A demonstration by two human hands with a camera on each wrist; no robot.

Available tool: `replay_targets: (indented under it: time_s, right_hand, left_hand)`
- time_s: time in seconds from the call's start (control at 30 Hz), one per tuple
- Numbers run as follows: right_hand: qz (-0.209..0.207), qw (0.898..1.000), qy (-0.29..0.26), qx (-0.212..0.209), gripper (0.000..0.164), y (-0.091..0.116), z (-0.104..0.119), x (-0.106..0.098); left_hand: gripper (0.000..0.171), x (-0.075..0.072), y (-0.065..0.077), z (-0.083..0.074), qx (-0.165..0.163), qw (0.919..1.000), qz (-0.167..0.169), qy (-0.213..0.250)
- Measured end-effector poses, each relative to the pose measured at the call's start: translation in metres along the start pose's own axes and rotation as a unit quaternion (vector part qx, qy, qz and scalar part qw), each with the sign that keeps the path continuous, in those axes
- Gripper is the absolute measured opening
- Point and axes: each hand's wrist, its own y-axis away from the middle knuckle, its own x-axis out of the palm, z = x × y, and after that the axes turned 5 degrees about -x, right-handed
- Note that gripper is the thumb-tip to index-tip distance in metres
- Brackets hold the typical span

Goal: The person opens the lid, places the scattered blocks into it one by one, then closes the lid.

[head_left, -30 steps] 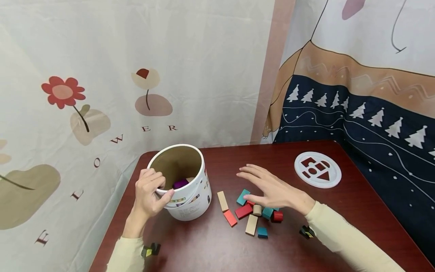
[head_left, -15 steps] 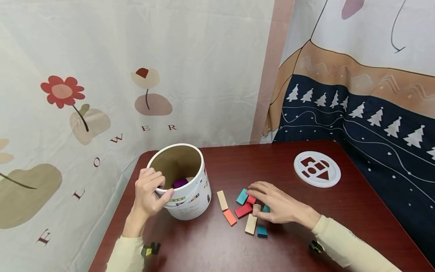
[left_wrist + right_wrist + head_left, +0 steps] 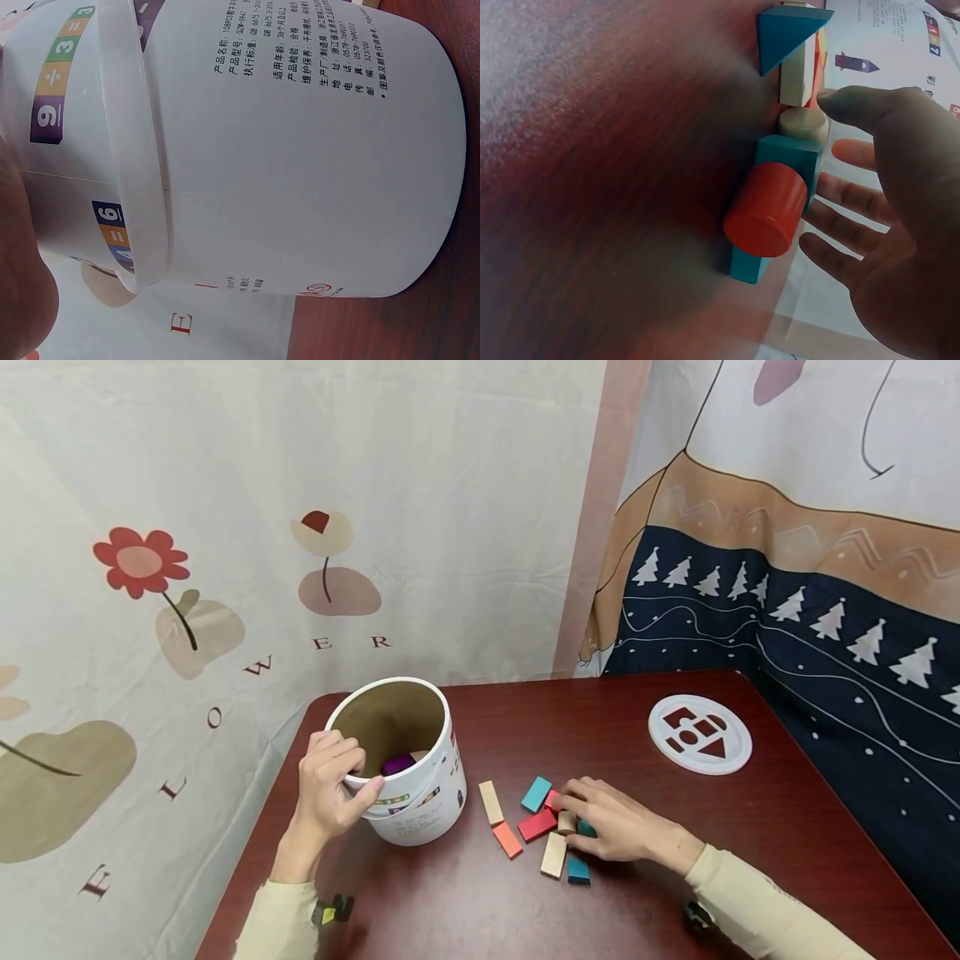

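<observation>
My left hand (image 3: 328, 777) grips the near left rim of a white bucket (image 3: 423, 814), thumb outside and fingers over the edge. A purple block (image 3: 397, 765) shows inside it. My right hand (image 3: 622, 825) hovers low over a loose group of toy blocks, fingers spread and slightly bent, holding nothing. Its thumb is near a tan cylinder (image 3: 804, 126). A red cylinder (image 3: 769, 214) and a teal block (image 3: 789, 154) lie below the palm, mostly hidden in the head view. Left of the hand are a red block (image 3: 537, 825) and another teal block (image 3: 536, 794).
Nearer the bucket lie a tan block (image 3: 491, 803) and an orange block (image 3: 507, 841). Another tan block (image 3: 554, 856) and a blue triangular block (image 3: 578, 870) lie in front. A white lid with shaped holes (image 3: 700, 762) rests at the table's (image 3: 780, 827) back right.
My right hand has come down and toward me onto the blocks, now covering the red cylinder and part of the teal blocks. My left hand and the bucket have stayed put.
</observation>
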Motion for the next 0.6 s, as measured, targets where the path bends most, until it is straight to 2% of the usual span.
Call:
replay_targets:
  time_s: [0.3, 0.6]
  right_hand:
    - [-0.005, 1.000, 0.007, -0.015, 0.029, 0.001, -0.004, 0.008]
    - [-0.015, 1.000, -0.009, -0.022, 0.025, 0.000, -0.003, 0.011]
  left_hand:
    - [0.046, 0.000, 0.000, 0.000, -0.002, 1.0000, 0.002, 0.000]
    - [0.042, 0.000, 0.001, 0.001, -0.002, 1.0000, 0.000, 0.004]
